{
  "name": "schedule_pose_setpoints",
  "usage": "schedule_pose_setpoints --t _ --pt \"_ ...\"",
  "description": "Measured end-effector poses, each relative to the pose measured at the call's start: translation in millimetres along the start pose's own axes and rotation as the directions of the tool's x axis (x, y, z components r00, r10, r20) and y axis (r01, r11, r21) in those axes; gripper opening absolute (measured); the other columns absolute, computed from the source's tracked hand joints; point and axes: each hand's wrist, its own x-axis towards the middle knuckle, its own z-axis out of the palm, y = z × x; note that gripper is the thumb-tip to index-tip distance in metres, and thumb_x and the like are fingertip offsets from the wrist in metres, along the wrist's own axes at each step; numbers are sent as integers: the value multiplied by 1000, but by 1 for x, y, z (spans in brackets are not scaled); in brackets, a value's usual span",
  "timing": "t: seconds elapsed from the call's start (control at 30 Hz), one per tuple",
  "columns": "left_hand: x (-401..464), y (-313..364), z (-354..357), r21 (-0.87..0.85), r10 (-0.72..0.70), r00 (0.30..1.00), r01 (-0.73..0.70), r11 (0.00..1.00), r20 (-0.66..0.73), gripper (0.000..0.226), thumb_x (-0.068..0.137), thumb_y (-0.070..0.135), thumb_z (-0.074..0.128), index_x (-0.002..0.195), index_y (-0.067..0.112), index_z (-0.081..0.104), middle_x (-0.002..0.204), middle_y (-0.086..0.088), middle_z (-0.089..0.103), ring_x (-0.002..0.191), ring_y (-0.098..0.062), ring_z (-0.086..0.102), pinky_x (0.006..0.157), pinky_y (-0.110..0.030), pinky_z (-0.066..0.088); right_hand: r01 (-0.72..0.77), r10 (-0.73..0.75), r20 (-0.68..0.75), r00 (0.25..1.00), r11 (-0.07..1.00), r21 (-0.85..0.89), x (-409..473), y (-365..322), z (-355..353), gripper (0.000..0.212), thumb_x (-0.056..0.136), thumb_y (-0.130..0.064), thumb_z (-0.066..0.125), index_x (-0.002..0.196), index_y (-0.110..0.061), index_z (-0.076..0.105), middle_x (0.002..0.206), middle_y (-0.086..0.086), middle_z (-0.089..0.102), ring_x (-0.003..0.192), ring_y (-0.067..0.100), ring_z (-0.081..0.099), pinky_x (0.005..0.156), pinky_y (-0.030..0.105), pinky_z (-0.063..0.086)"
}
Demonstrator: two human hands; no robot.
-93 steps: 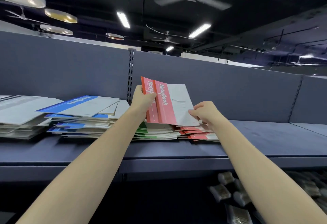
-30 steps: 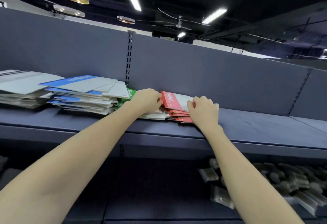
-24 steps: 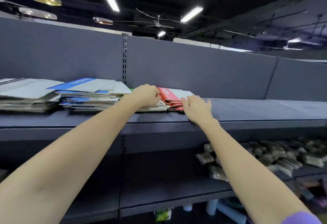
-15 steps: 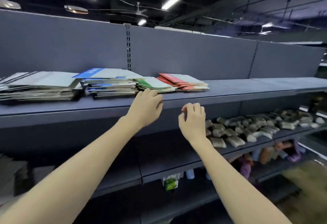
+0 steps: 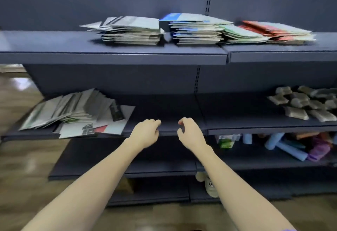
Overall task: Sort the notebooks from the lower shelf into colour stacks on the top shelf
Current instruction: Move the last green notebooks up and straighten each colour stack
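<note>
At nine o'clock from both hands, on the lower shelf (image 5: 164, 110), lies the unsorted notebook pile (image 5: 76, 112), long axis running left-right. Left hand (image 5: 145, 133) is nearer; right hand (image 5: 190, 133) just beside it. Both hang loosely curled, holding nothing. Colour stacks (image 5: 197, 29) sit on the top shelf (image 5: 113, 55), twelve o'clock.

Stacks (image 5: 197, 30) on top shelf (image 5: 113, 55); notebooks (image 5: 73, 112) below-left.

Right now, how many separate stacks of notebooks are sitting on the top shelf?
4, side by side on the dark top shelf: grey-white paper stack leftmost, blue-covered stack, green-covered stack, red-covered stack rightmost. Neighbouring stacks overlap, and blur may hide another.
</note>
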Motion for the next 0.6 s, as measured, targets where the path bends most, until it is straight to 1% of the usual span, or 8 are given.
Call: schedule_pose_setpoints --t 0.13,0.27,0.33,0.37,0.5,0.53,0.6 --pt "-18 -45 14 14 -96 995 96 995 -21 24 95 19 47 117 15 54 107 -6 62 104 -29 54 84 -40 46 31 -33 54 998 999 45 4 -28 43 32 99 -21 52 130 -17 55 130 -2 54 115 17 55 93 32 48" --pt "-20 -80 21 -33 -163 986 162 986 -30 18 91 16 50 108 15 55 102 -6 61 99 -29 56 76 -39 47 73 -78 140 987 996 46 21 -52 77 33 99 -22 53 131 -17 54 131 -1 54 118 19 53 97 35 48" --pt "-16 -95 19 -17 -190 980 189 982 -62 18 89 16 52 106 14 57 104 -6 62 99 -30 57 71 -36 42 112 -117 173 978 993 36 36 -63 88 34 98 -21 53 131 -16 54 130 2 54 120 21 52 99 37 47" --pt "-15 -102 17 -11 -216 974 216 976 -71 21 88 16 53 109 13 58 106 -7 63 100 -32 57 71 -35 40 125 -128 188 974 992 32 45 -68 92 34 98 -21 53 131 -15 54 130 3 54 120 23 52 98 38 47" --pt "-7 -132 7 46 -307 950 309 950 -53 36 90 19 54 125 12 56 118 -11 60 111 -35 52 83 -42 46 154 -162 227 960 987 51 81 -88 108 35 95 -19 53 129 -11 56 128 9 55 118 28 52 96 37 47" --pt "-4 -141 5 46 -330 942 333 942 -57 39 89 20 55 127 12 56 121 -12 60 113 -36 51 86 -43 46 149 -161 229 960 986 68 90 -93 112 35 94 -18 53 128 -9 57 127 11 56 117 29 52 94 36 47" --pt "0 -158 2 44 -384 921 387 921 -72 43 88 19 57 131 10 56 125 -15 59 116 -37 50 91 -43 44 100 -128 276 953 989 112 108 -101 122 35 94 -18 54 127 -6 56 126 14 56 115 32 54 87 32 44"
